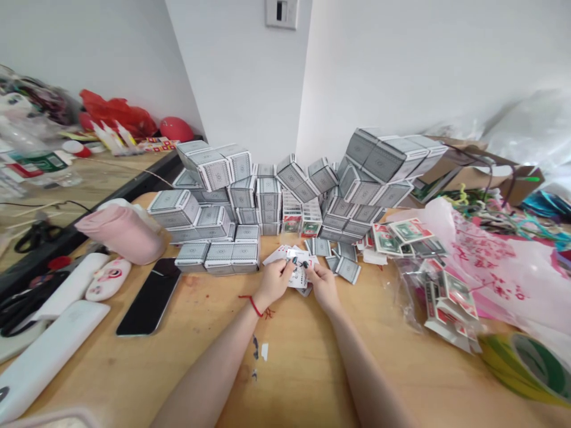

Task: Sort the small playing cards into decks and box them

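Observation:
Between my two hands, near the middle of the table, is a playing card [297, 277] with a dark figure printed on its face. My left hand [273, 281], with a red string on the wrist, pinches the card's left side. Thumb and fingers of my right hand [323, 285] close on its right side. Beneath and behind it, face-up cards [277, 254] lie fanned out. Several small grey-backed cards [348, 269] lie loose just right of my right hand. Whether the hands hold one card or more, I cannot tell.
Stacked grey card blocks [244, 245] stand left and right behind my hands. Card boxes [292, 221] sit between them. At left lie a phone [148, 297] and a pink roll [120, 232]. Opened card boxes [452, 300], pink plastic [486, 255] and yellow tape [504, 359] lie at right.

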A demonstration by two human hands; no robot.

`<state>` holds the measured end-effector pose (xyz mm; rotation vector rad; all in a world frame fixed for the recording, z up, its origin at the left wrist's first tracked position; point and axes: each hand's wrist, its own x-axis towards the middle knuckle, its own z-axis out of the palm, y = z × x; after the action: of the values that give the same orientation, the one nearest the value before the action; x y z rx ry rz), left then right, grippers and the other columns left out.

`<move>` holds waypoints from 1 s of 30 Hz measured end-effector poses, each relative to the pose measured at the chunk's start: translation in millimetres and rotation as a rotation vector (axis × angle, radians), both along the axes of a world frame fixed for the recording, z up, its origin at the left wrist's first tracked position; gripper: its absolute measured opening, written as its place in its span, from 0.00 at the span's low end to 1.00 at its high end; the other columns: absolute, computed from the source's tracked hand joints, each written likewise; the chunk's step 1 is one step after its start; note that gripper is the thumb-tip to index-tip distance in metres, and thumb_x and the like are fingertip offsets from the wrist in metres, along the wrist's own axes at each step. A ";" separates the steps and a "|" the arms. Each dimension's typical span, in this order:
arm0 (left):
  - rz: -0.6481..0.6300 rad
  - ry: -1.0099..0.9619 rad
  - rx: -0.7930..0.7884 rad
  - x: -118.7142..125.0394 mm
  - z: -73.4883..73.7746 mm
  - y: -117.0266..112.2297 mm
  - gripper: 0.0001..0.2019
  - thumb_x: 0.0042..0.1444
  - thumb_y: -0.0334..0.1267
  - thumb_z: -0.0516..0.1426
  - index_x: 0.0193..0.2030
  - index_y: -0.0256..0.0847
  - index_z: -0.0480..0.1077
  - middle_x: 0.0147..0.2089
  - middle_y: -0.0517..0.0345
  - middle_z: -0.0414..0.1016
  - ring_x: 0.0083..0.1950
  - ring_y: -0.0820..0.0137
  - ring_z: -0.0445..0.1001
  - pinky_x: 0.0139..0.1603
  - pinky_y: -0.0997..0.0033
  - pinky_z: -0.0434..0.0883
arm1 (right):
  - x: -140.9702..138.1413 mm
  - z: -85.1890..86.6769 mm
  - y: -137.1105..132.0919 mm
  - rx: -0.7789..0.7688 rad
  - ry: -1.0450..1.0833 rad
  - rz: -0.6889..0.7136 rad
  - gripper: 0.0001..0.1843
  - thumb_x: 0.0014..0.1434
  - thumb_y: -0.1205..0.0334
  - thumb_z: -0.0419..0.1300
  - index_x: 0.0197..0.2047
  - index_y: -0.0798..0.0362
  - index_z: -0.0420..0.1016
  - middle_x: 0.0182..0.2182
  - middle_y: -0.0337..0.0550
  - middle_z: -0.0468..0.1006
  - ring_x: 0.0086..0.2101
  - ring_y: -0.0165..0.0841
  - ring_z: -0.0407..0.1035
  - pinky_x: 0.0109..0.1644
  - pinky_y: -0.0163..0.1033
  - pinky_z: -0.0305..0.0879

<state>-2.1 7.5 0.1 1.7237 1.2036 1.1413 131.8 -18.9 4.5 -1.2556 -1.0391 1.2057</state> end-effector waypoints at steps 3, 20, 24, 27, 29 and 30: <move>0.039 0.017 0.030 -1.8 -1.9 2.1 0.22 0.53 0.48 0.50 0.14 0.39 0.51 0.14 0.64 0.51 0.19 0.77 0.50 0.22 0.72 0.46 | 3.5 -0.8 1.1 0.021 0.090 0.043 0.17 0.45 0.48 0.59 0.20 0.55 0.66 0.16 0.35 0.64 0.18 0.26 0.57 0.22 0.31 0.56; 0.050 0.252 0.303 3.7 -1.1 -5.6 0.15 0.58 0.39 0.44 0.22 0.40 0.57 0.24 0.59 0.60 0.28 0.72 0.61 0.30 0.71 0.57 | -10.0 -6.1 -7.5 0.215 -0.447 -0.147 0.14 0.55 0.56 0.48 0.29 0.55 0.69 0.22 0.39 0.70 0.23 0.29 0.62 0.26 0.32 0.55; 0.003 0.293 0.380 9.6 -3.2 -9.8 0.14 0.59 0.37 0.43 0.24 0.39 0.59 0.25 0.58 0.62 0.30 0.71 0.63 0.32 0.71 0.60 | -18.3 -10.3 -11.8 0.207 -0.791 -0.368 0.14 0.55 0.57 0.47 0.26 0.54 0.68 0.17 0.37 0.66 0.18 0.27 0.57 0.23 0.32 0.50; -0.007 0.311 0.395 10.0 -3.7 -9.8 0.13 0.59 0.36 0.44 0.23 0.39 0.59 0.25 0.57 0.63 0.30 0.71 0.64 0.31 0.71 0.61 | -19.1 -10.8 -10.9 0.201 -0.784 -0.390 0.13 0.55 0.57 0.48 0.26 0.54 0.68 0.17 0.38 0.68 0.18 0.28 0.58 0.24 0.33 0.51; 0.017 0.299 0.368 8.7 -4.1 -8.5 0.13 0.58 0.36 0.44 0.23 0.39 0.59 0.25 0.57 0.63 0.30 0.71 0.64 0.30 0.71 0.60 | -16.6 -10.8 -8.0 0.196 -0.654 -0.343 0.13 0.54 0.56 0.49 0.26 0.54 0.69 0.18 0.39 0.69 0.20 0.29 0.61 0.25 0.33 0.54; 0.038 0.287 0.344 7.9 -4.3 -7.6 0.13 0.58 0.36 0.44 0.23 0.39 0.58 0.24 0.58 0.63 0.29 0.71 0.64 0.30 0.72 0.60 | -14.7 -10.8 -6.0 0.191 -0.549 -0.304 0.13 0.53 0.55 0.51 0.27 0.54 0.70 0.20 0.40 0.71 0.22 0.29 0.62 0.26 0.33 0.56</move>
<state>5.8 -0.1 -4.2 2.1917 1.2677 1.2071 117.1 -24.9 -6.3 -1.5638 -1.2615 0.5215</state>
